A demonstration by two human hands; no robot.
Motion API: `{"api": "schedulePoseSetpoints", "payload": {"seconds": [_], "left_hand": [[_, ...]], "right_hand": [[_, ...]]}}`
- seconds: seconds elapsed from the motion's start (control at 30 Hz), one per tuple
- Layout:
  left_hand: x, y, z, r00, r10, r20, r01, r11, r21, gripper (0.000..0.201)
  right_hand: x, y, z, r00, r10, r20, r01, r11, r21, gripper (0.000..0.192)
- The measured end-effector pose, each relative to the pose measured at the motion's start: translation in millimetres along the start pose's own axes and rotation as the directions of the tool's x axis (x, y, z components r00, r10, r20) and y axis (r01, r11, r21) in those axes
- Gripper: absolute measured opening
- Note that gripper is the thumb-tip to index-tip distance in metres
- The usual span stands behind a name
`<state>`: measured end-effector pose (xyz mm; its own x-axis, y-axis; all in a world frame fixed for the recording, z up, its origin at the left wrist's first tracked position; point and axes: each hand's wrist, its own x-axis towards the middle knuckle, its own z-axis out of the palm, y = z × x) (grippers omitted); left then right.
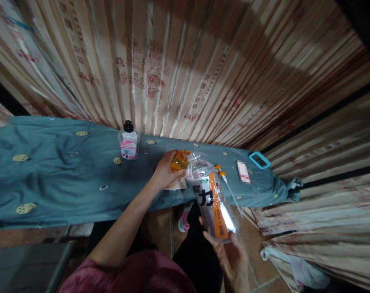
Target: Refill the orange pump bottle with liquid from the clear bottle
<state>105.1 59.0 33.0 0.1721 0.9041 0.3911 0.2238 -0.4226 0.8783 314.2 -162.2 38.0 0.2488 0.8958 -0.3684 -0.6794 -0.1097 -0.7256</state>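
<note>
My left hand (167,174) is wrapped around a small amber bottle (179,161) above the cloth-covered surface. In my right hand (230,256) is a large clear plastic bottle (210,199) with an orange and white label, gripped near its base. That bottle is tilted, its open neck close to the mouth of the amber bottle; whether they touch I cannot tell. An orange-topped pump (222,174) with a long pale tube lies to the right of the clear bottle. Under my left hand, a pale flat item (180,184) is partly hidden.
A clear bottle with a black cap and pink label (128,142) stands on the green patterned cloth (59,175). A blue-framed digital timer (260,160) and a pixelated pale item (243,171) lie at the right. Pleated curtains (136,61) hang behind the surface.
</note>
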Motion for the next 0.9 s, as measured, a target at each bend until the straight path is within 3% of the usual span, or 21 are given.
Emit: {"api": "schedulePoseSetpoints", "payload": {"seconds": [0.37,0.63,0.9], "left_hand": [[8,13,3.4,0.996,-0.089,-0.015,0.089,0.995,0.036,0.056],[8,9,5.8,0.998,-0.050,-0.031,0.051,0.998,0.026,0.057],[8,6,6.7,0.999,-0.034,-0.030,0.035,0.998,0.049,0.063]], "right_hand": [[4,10,-17,0.995,-0.102,0.006,0.102,0.993,-0.052,0.064],[-3,2,-9,0.994,-0.107,-0.033,0.102,0.986,-0.133,0.055],[-9,-2,-1,0.992,-0.116,-0.055,0.107,0.983,-0.151,0.058]]}}
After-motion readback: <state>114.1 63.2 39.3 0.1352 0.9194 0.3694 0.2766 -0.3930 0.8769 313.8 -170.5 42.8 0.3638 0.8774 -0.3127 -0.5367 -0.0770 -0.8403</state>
